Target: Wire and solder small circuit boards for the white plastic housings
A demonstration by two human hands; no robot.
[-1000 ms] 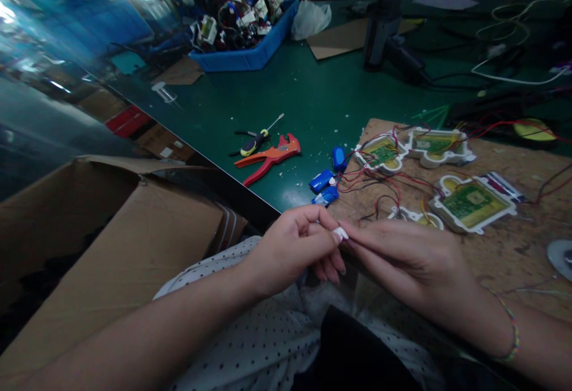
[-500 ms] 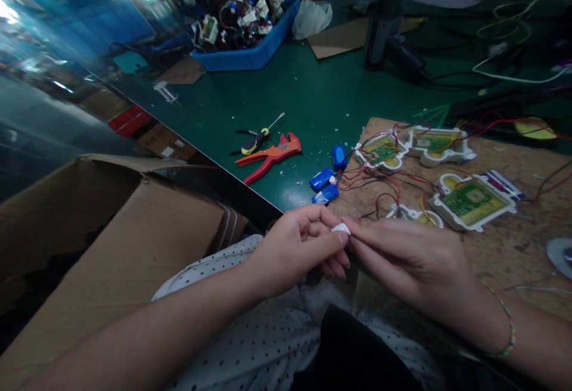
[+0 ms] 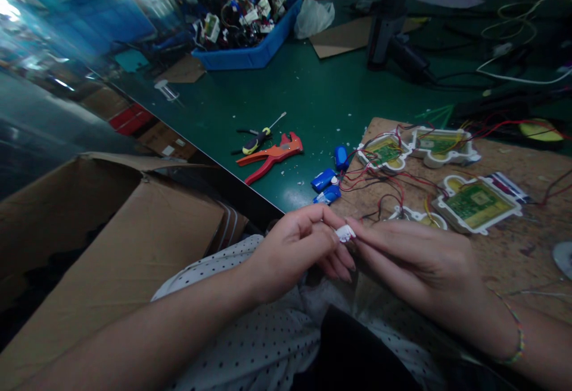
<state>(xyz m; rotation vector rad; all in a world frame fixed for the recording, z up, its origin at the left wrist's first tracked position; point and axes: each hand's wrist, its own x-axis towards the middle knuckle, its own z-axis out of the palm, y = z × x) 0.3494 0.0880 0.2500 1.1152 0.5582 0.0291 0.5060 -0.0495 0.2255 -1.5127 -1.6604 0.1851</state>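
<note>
A small white piece (image 3: 345, 233), perhaps a plastic connector, sits between my two hands above my lap, at the board's near edge. My left hand (image 3: 301, 248) pinches it from the left, the other fingers loosely curled beneath. From the right, the fingertips of my right hand (image 3: 420, 260) are pressed together on its other end. Just beyond lie blue wrapped cells (image 3: 326, 180) with red and black wires. These wires run to white-framed housings with green circuit boards (image 3: 478, 203); my right hand partly covers the nearest housing (image 3: 417, 217).
Red wire-stripping pliers (image 3: 274, 155) and a screwdriver (image 3: 258, 140) lie on the green table (image 3: 322, 99). A blue bin (image 3: 250, 57) full of parts stands behind. A dark tool on a stand (image 3: 379, 39) is at the back; an open cardboard box (image 3: 111, 260) is at left.
My left thumb has drawn back slightly, so more of the white piece shows. Both hands have shifted a little to the right; the view has moved slightly.
</note>
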